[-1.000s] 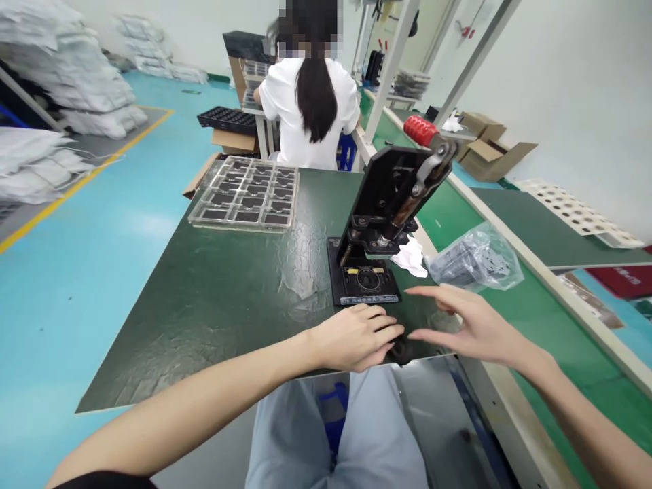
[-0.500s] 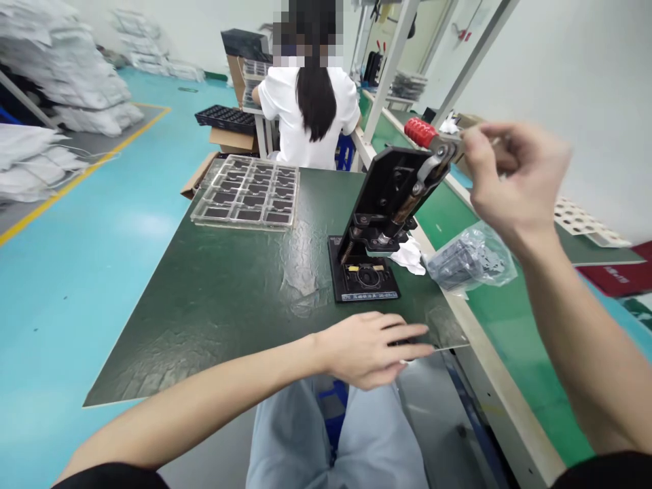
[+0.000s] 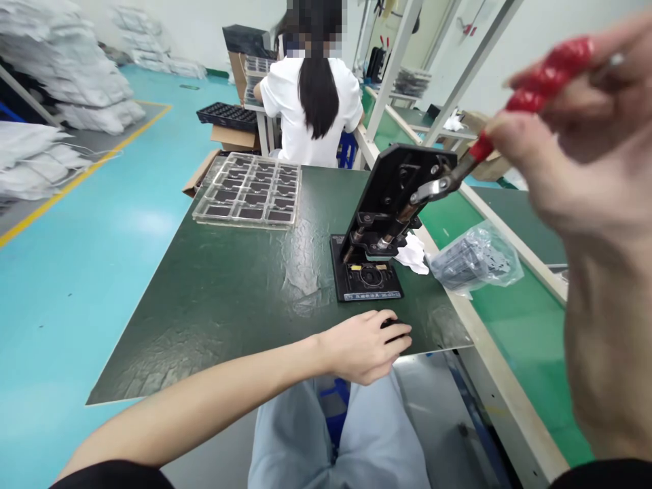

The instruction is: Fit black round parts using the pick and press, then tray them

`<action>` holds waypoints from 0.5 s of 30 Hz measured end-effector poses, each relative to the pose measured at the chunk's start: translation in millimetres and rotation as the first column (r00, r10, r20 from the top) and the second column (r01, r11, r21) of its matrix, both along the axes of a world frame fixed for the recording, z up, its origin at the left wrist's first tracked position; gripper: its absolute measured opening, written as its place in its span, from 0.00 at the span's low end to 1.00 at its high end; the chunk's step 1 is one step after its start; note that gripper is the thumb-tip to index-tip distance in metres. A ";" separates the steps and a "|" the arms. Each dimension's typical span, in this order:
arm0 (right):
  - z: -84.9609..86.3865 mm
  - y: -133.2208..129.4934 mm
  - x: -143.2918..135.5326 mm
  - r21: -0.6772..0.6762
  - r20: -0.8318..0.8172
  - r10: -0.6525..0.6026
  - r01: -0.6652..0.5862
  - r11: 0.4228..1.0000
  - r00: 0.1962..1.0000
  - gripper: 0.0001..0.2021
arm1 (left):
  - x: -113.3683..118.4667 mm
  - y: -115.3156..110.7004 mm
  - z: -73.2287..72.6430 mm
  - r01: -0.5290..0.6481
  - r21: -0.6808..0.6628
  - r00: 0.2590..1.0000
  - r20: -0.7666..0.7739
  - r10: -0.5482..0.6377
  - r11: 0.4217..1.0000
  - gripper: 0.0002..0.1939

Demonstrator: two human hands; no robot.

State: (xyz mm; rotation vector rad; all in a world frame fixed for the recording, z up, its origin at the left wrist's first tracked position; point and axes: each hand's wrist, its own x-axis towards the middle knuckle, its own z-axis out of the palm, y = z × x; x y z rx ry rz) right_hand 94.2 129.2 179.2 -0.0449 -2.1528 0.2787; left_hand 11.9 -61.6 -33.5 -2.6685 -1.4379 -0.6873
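Observation:
A black hand press [image 3: 402, 197] stands on the green-topped table, with a flat black part with a round opening [image 3: 371, 275] seated in its base fixture. My right hand [image 3: 595, 149], blurred and close to the camera, is closed on the press's red-gripped lever [image 3: 532, 92], which points up and to the right. Above the seated part, the pressing head [image 3: 382, 251] is raised with a gap below it. At the front table edge my left hand [image 3: 367, 346] has its fingers curled over a small black part [image 3: 391, 323], mostly hidden.
Clear compartment trays [image 3: 249, 190] holding dark pieces sit at the table's back left. Right of the press are a white cloth [image 3: 413, 252] and a clear bag of grey parts [image 3: 476, 258]. Ahead, a person in a white shirt [image 3: 310, 102] sits facing away.
The press lever has swung over to the right and towards me, with my right hand now round its red grip. My left fingers, spread before, have drawn in over the small black part.

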 end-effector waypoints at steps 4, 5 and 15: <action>-40.6 -28.8 9.4 0.109 -0.241 0.066 -0.040 0.993 0.968 0.13 | -0.4 1.9 -0.5 -0.033 -0.025 0.999 0.015 0.033 0.999 0.19; -51.9 -30.1 8.1 0.150 -0.281 0.053 -0.011 0.989 0.958 0.13 | -0.9 2.4 -0.3 -0.040 -0.032 0.999 0.015 0.041 0.999 0.18; -85.3 -25.1 21.0 0.241 -0.094 -0.236 0.252 0.937 0.967 0.15 | -7.6 4.5 3.2 -0.054 -0.035 0.998 0.030 0.055 0.998 0.17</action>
